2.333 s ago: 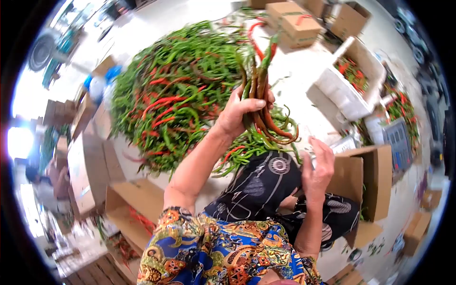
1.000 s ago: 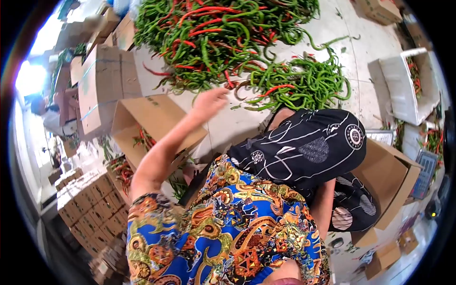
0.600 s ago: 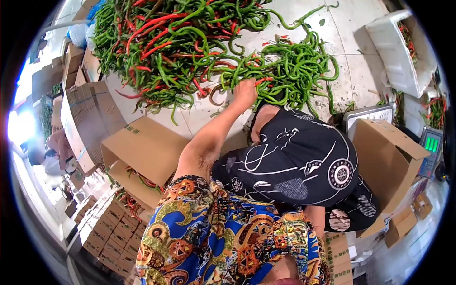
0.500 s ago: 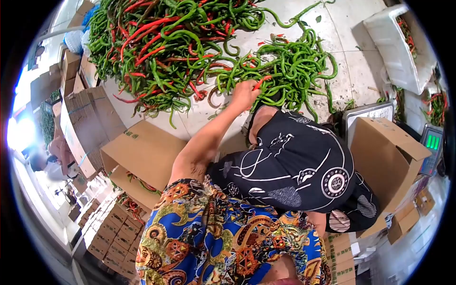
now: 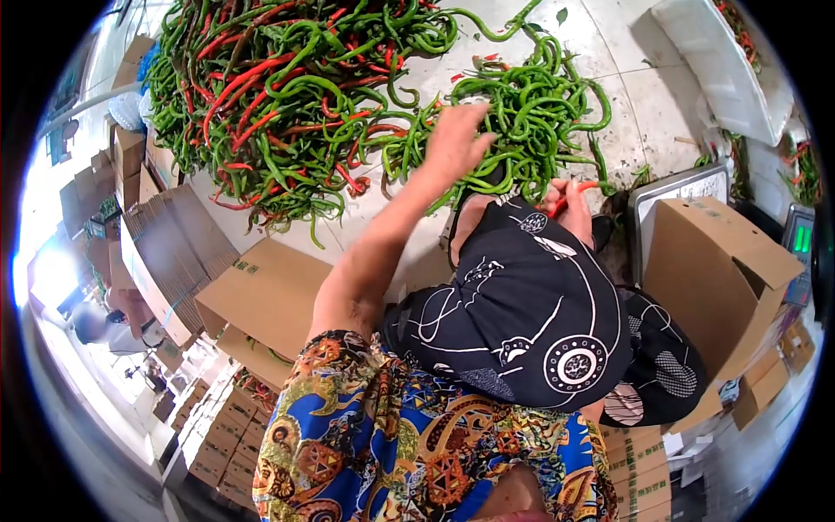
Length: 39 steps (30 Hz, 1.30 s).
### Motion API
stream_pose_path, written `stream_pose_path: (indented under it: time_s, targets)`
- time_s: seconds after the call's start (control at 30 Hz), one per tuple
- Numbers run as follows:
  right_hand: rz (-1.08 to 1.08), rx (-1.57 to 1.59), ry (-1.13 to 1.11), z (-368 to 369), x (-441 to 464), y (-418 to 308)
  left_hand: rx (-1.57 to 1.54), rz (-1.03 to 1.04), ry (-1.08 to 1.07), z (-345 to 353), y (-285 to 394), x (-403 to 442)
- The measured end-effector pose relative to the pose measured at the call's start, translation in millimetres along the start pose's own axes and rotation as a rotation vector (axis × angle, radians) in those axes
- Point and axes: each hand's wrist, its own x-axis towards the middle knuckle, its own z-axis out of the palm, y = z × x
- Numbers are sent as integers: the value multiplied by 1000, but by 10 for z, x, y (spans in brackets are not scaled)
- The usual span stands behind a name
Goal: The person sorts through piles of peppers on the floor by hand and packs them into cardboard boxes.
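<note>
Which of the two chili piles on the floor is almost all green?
The smaller pile, on the right, with the left hand at its near side. The bigger pile, to its left, has plenty of red mixed in.

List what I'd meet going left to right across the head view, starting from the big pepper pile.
Big pepper pile, left hand, right hand holding a red pepper, scale platform, green-lit display.

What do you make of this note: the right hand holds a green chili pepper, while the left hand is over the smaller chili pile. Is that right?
Not quite; the pepper's colour is wrong. The head view shows the right hand holding a red chili pepper, while the left hand is over the smaller chili pile.
</note>
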Motion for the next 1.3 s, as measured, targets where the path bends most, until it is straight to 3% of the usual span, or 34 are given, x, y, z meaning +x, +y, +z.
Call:
stream_pose_path:
  time_s: [0.07,0.13,0.2,0.27,0.37,0.47,0.53,0.63,0.73,0.8,0.83,0.87,1.03,1.07,1.13,1.17,1.3]
  targets:
    - [-45,-39,2,10,0,-26,174,-90,-148,125,-353,-76]
    - [3,-100,-107,-103,43,-50,-28,-294,-442,171,-329,-191]
    - [41,-31,-132,-98,37,-31,-67,-276,-573,158,-244,-329]
    - [70,43,-86,5,12,-39,-121,-367,-298,156,-171,-400]
    - [88,153,-153,12,-10,-59,64,-237,-101,264,-306,-324]
    - [84,253,-200,98,-54,-137,304,-354,-274,406,-288,-126]
    - [22,271,-302,124,-72,-209,361,-323,-278,567,-397,-68]
    - [-4,397,-395,124,-87,-309,-78,-520,-438,388,-365,101]
    - [-18,524,-474,73,-32,-359,-170,-367,-252,70,-169,198]
    - [-52,526,-411,80,-51,-444,-92,-207,-64,-189,21,333]
    - [-57,583,-443,60,-81,-491,-171,-269,-48,-337,190,403]
    - [-69,593,-435,76,-74,-513,-164,-127,30,-387,216,462]
    - [-99,596,-412,143,-98,-573,300,172,-54,-480,252,640]
    - [-95,591,-428,144,-118,-587,212,127,-200,-432,148,598]
    - [-93,557,-402,134,-100,-560,-473,-445,-444,-492,184,628]
    - [-71,539,-401,75,-71,-527,-735,-698,-437,-550,224,624]
    - [3,367,-268,4,-1,-353,-826,-851,-377,-282,58,309]
